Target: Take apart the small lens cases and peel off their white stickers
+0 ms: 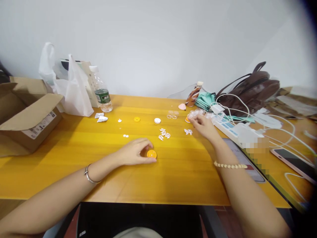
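on the table, left hand loosely curled, around an orange disc

The clear bottle's green label seemed to say 怡寶, the brown bottle "NE"; the box sticker was too blurry.

Left grip around orange disc; right grip by plastics.

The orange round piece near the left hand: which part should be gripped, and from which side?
Probably pinch the orange round piece by its near and far edges, coming from the left: it is small and round, and the left hand curves around it on that side.
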### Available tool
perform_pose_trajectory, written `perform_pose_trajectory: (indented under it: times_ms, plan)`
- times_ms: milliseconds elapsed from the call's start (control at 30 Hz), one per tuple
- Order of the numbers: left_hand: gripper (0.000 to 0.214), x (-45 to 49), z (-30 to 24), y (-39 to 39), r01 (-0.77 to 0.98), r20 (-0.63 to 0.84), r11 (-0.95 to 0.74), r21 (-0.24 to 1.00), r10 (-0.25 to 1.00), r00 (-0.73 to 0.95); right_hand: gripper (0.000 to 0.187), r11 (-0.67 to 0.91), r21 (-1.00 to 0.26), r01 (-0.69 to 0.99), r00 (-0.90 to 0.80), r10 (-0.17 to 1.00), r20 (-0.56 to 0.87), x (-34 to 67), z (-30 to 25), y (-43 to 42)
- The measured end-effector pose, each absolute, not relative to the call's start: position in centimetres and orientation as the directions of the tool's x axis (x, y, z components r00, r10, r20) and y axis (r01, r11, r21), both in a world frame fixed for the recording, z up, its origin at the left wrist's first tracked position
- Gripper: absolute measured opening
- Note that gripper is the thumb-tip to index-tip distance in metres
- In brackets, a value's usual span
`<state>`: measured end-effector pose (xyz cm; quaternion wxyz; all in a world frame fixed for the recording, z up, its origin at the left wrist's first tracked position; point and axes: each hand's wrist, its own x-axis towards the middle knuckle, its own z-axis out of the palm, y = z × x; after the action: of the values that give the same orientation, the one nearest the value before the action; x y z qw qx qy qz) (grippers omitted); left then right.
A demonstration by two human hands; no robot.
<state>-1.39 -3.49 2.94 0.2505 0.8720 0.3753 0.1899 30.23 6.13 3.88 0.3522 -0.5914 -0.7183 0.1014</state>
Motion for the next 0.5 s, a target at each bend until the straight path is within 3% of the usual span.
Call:
perform_pose_trajectory:
  times_ms: [100,233,333,500]
  plan:
    - [0.042,-1.4,2.6,-3.6,0.549,0.141,-0.624,0.556,0.722,0.677,0.031,0.432,-0.636,0.640,-0.303,0.902,0.307,26.5,4.7,3.6]
    - [0.033,-1.3,1.9,-3.3,0.559,0.145,-0.614,0.558,0.735,0.663,0.043,0.594,-0.623,0.509,-0.672,0.726,0.144,21.3,4.1,0.0]
    - [0.032,-1.2,1.5,-3.0,0.558,0.138,-0.600,0.573,0.742,0.656,0.043,0.651,-0.612,0.450,-0.761,0.637,0.118,19.1,3.1,-1.3]
    - [0.027,-1.2,1.4,-2.9,0.554,0.138,-0.576,0.602,0.758,0.638,0.034,0.651,-0.627,0.428,-0.770,0.626,0.123,18.8,2.1,-1.2]
